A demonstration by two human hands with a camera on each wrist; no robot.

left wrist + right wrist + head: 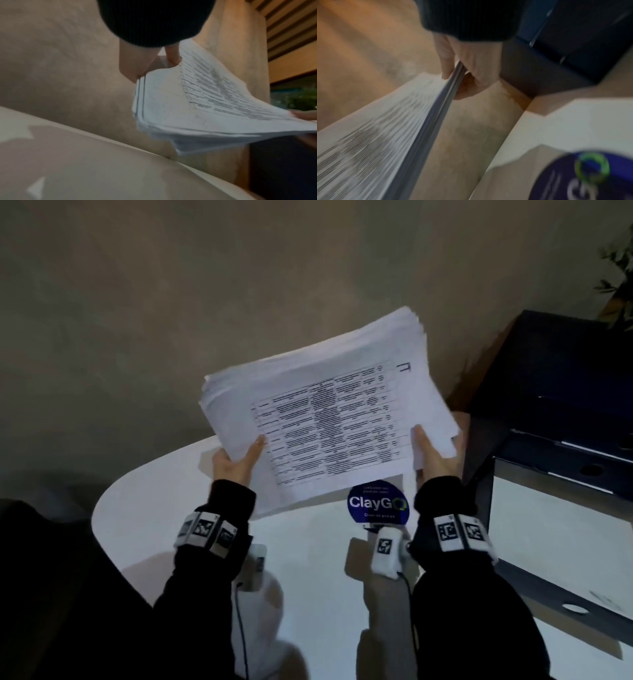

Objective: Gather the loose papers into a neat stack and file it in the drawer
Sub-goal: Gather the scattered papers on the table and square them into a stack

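A person in black sleeves is holding a stack of papers in both hands at the centre of the head view, lifted clear above a white table that is filling the lower half of the frame; the left hand is gripping the stack's lower left edge, thumb lying on the printed top sheet and fingers hidden beneath; the right hand is pinching the lower right edge, thumb on top, and the right wrist view is showing its fingers curling under the sheets; the stack's edges are fanning unevenly at the upper right corner; a round blue sticker reading "ClayGO" is lying on the table just below the papers, at centre bottom; a dark drawer unit is standing at the right of the frame, beside the table, with one drawer pulled open below it at lower right, well apart from the papers; green leaves of a plant are showing at the upper right corner.
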